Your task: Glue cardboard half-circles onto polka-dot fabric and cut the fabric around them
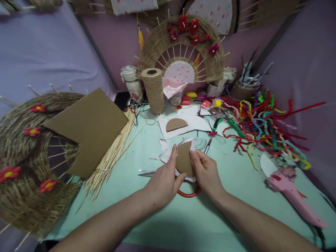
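Between my hands is a half-round piece of brown cardboard, tilted on its side. White paper or cloth with pink spots shows around its edge. My left hand grips it from the left, index finger along the curved side and thumb across the bottom. On the straight side, my right hand pinches the spotted edge against the cardboard. Under my hands lie scissors, their red handle nearest me and the blades pointing left. Spotted offcuts lie just beyond my left hand.
Another cardboard half-circle lies on white sheets ahead. Pipe cleaners and a pink glue gun are at right. Thin sticks, a large cardboard sheet and a woven fan occupy the left. A twine spool stands behind.
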### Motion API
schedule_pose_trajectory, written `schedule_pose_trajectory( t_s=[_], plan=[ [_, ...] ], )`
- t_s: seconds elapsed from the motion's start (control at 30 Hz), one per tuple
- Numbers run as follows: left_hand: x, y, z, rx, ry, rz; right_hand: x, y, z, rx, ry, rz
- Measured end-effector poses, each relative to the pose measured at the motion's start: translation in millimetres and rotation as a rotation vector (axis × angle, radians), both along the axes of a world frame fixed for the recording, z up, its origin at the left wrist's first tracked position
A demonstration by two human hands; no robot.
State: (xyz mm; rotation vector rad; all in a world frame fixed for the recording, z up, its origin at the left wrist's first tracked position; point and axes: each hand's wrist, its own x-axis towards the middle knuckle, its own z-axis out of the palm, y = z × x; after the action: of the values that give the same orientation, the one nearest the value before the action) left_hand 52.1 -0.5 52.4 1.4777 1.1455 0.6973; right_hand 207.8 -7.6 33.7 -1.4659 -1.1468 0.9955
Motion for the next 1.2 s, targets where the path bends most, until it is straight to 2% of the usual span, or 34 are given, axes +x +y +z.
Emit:
schedule_pose_trajectory(
  t_s=[0.3, 0.47, 0.67, 0.83, 0.93, 1.03, 1.13, 1.2],
  plan=[
    [4, 2, -5.8, 0.224, 0.263, -0.083, -2, 0, 2.5, 0.027, 0.011, 0.004],
    [4, 4, -10.2, 0.302, 0.327, -0.100, -1, 1, 0.2, -0.020, 0.074, 0.001],
    [9, 2, -10.5, 0.520, 0.615, -0.154, -2, 2, -0.5, -0.056, 0.177, -0.008],
    [9, -1, -10.5, 0.535, 0.702, -0.207, -1, 3, -5.3, -0.060, 0.261, -0.016],
    [6, -1, -9.1, 0.512, 0.678, -0.221, 0, 5, -9.1, -0.069, 0.313, -0.022],
    [2, 1, -7.3, 0.545, 0.567, -0.201, 2, 7, -11.3, -0.070, 0.371, -0.029],
    [-2, 5, -7.6, 0.537, 0.299, -0.064, 3, 8, -11.0, -0.077, 0.466, -0.033],
    [-3, 10, -8.5, 0.374, 0.067, 0.086, 2, 7, -10.4, -0.095, 0.525, -0.024]
  ],
)
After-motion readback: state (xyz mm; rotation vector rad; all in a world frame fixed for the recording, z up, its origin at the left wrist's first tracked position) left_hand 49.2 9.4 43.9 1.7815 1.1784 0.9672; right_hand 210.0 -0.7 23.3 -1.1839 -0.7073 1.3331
